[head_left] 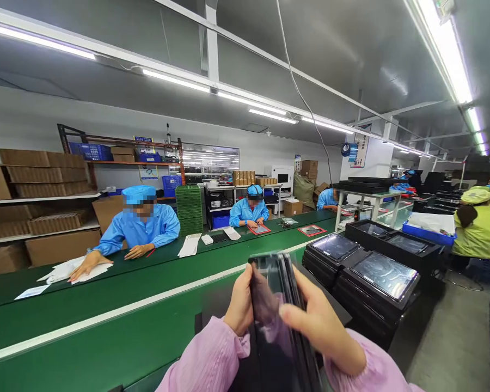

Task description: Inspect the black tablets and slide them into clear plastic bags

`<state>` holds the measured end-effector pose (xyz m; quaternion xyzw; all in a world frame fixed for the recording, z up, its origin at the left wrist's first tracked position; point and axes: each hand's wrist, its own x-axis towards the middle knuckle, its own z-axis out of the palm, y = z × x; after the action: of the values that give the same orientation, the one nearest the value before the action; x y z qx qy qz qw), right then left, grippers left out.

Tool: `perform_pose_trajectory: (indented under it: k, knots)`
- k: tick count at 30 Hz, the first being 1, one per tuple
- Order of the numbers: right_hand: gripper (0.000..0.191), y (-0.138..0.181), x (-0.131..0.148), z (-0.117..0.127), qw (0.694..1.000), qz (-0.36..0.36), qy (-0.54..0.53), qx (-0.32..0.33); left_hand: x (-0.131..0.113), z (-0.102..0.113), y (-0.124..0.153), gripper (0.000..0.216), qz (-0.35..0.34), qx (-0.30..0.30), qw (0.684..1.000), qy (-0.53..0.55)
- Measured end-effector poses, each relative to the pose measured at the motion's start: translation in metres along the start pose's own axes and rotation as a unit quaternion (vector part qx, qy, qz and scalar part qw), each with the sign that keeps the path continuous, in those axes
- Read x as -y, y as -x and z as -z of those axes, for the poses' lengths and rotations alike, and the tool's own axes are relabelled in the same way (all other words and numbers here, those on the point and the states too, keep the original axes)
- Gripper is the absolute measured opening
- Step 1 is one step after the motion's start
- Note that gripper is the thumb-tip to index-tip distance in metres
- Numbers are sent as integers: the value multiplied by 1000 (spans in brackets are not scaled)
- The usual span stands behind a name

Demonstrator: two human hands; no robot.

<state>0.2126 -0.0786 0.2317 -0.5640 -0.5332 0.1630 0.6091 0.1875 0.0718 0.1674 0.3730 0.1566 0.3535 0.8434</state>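
Observation:
A stack of glossy black screen panels (269, 321) stands on edge in front of me, tilted, its upper ends blurred. My left hand (240, 302) is closed along the left side, thumb near the top corner. On the other side, my right hand (316, 318) wraps the stack's edge, with its thumb lying across the front panel. Reflections show in the front panel. Beneath the stack, part of a dark surface is visible, mostly covered by my arms and the panels.
Black trays with screens (386, 275) are piled at my right. A green conveyor belt (159, 321) runs across in front. Beyond it, a co-worker in blue (142, 223) handles white sheets (65, 269), and another person (249, 209) works over a red-framed panel (259, 229).

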Motion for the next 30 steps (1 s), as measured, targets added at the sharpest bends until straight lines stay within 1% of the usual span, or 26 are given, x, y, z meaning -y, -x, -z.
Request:
perform_pose_trajectory:
  k: [1, 3, 5, 6, 8, 10, 12, 15, 18, 20, 22, 27, 30]
  knots:
    - [57, -12, -2, 0, 1000, -16, 15, -13, 5, 3, -5, 42, -5, -21, 1000, -19]
    - [46, -35, -11, -3, 997, -54, 40, -24, 13, 9, -13, 34, -36, -70, 995, -59]
    - [36, -56, -26, -8, 994, -93, 55, -22, 18, 13, -20, 26, -75, -119, 987, -82]
    - [32, -64, -36, -11, 992, -118, 53, -18, 18, 13, -23, 25, -89, -137, 983, -85]
    - [26, -77, -54, -16, 984, -176, 15, -1, 15, 12, -27, 30, -120, -147, 978, -84]
    - [20, -85, -71, -17, 974, -224, -36, 28, 10, 10, -29, 30, -156, -134, 974, -91]
    - [17, -92, -83, -17, 968, -237, -69, 48, 4, 7, -30, 28, -176, -127, 971, -100]
    - [29, -101, -94, -16, 966, -237, -99, 29, -4, 6, -31, 25, -168, -132, 972, -100]
    - [34, -110, -100, -21, 958, -252, -135, 19, -14, 7, -30, 23, -134, -126, 980, -81]
    - [34, -116, -102, -25, 954, -254, -153, 35, -21, 7, -27, 26, -103, -123, 985, -70]
    - [35, -119, -103, -29, 952, -251, -167, 55, -25, 7, -23, 30, -88, -118, 987, -65]
    - [32, -120, -99, -27, 945, -267, -163, 94, -26, 13, -19, 31, -75, -94, 990, -75]
    - [29, -121, -95, -23, 943, -279, -150, 106, -24, 19, -21, 30, -97, -114, 984, -99]
